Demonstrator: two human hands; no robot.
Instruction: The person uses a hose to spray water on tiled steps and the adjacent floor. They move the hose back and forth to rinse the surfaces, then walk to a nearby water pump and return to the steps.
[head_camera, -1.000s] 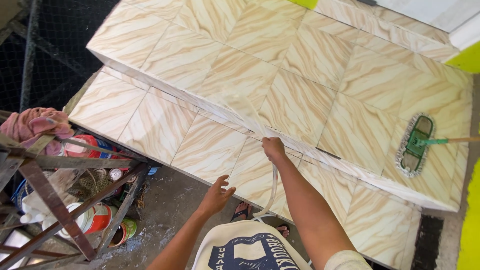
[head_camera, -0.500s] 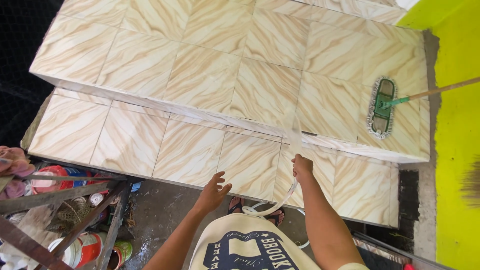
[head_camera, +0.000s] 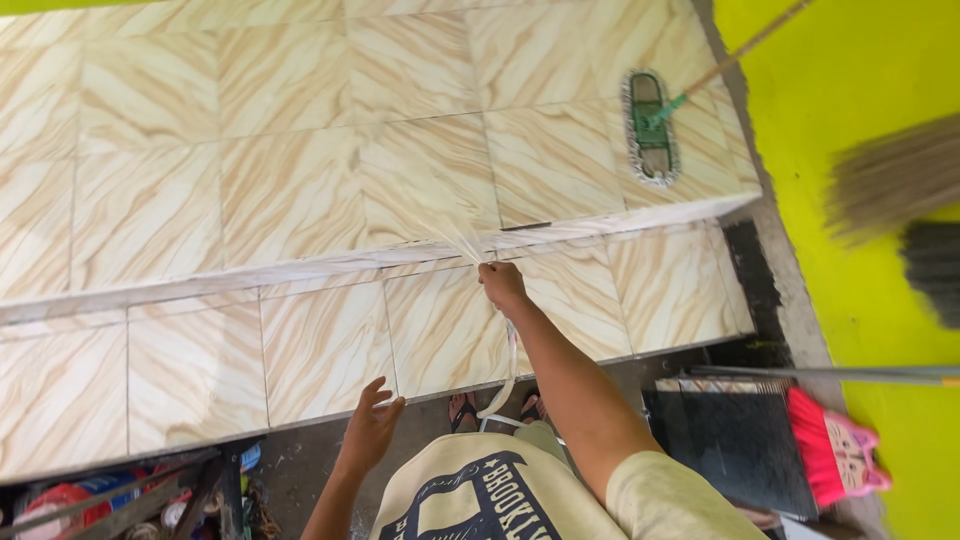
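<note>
Water fans from the translucent hose (head_camera: 511, 362) pinched in the right hand (head_camera: 500, 285), whose fingers are closed tight around the hose end, over the inner edge of the lower tiled step (head_camera: 320, 345). The spray lands on the upper tiled step (head_camera: 280, 150). The left hand (head_camera: 368, 435) hangs empty, fingers loosely spread, near the lower step's front edge. A green flat mop (head_camera: 650, 125) lies near the upper step's far right corner. Rinsing looks to be the step in hand.
</note>
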